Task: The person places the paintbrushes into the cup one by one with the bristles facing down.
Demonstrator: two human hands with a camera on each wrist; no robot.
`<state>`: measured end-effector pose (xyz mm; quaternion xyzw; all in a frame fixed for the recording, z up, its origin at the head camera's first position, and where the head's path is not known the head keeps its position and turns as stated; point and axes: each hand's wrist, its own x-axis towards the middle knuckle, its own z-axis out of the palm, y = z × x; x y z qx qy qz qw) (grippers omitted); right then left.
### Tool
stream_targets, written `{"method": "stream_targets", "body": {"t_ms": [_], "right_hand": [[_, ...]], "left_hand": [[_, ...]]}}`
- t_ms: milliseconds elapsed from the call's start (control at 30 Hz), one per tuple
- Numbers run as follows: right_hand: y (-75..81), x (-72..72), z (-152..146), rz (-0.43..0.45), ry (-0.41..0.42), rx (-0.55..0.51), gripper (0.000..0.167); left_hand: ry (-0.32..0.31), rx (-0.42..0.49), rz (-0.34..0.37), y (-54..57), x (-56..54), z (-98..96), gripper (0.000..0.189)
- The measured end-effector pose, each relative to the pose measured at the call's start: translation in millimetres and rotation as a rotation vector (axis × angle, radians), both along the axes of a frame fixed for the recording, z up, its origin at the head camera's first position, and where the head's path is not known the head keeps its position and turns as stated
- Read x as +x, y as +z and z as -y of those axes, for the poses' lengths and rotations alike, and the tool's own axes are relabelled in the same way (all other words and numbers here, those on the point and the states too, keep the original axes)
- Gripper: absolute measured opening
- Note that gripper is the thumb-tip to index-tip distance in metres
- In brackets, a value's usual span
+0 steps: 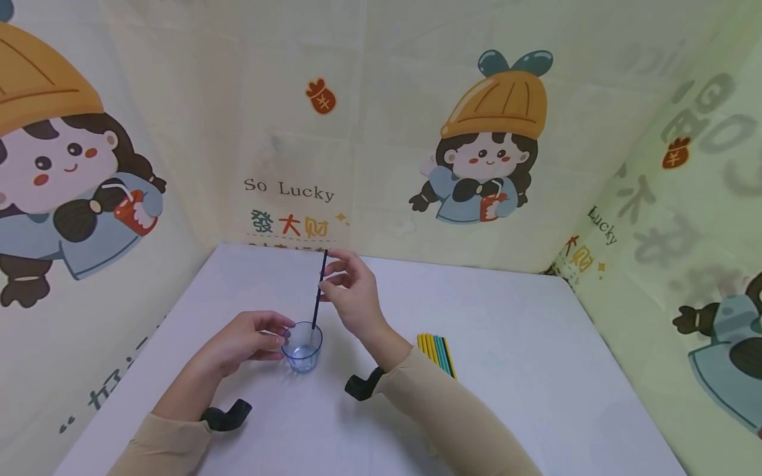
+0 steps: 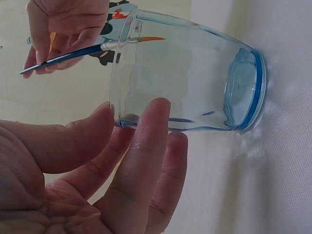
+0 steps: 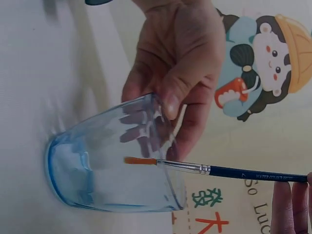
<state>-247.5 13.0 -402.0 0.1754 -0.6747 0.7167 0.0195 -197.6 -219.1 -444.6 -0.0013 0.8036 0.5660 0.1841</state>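
A clear blue-tinted glass (image 1: 303,360) stands upright on the white table. My left hand (image 1: 247,340) holds it at the left side, with the thumb (image 2: 100,126) at the rim and the fingers curved along the wall. From above right, my right hand (image 1: 354,294) pinches a dark-blue paintbrush (image 1: 318,294) by its handle. The brush slants down, and its orange bristles (image 3: 140,160) are inside the glass, near the mouth and above the thick base. In the left wrist view, the right hand's fingers (image 2: 73,29) show behind the handle.
Several yellow, teal and black sticks (image 1: 433,349) lie side by side on the white table (image 1: 506,337), partly hidden by the right sleeve (image 1: 446,410). A cream cloth with cartoon figures (image 1: 381,132) hangs around the table's back and sides.
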Motion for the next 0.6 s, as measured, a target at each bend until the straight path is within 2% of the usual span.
{"method": "stream_targets", "body": {"t_ms": [200,600], "right_hand": [[-8.6,2.5,7,0.017,0.021,0.090,0.052],[-19.8,3.2,18,0.032,0.023,0.195,0.052]], "left_hand": [[-0.022,0.001,-0.016,1.6,1.2,1.3,0.043],[-0.009,-0.001,-0.008,0.2,0.7,1.1,0.043]]}}
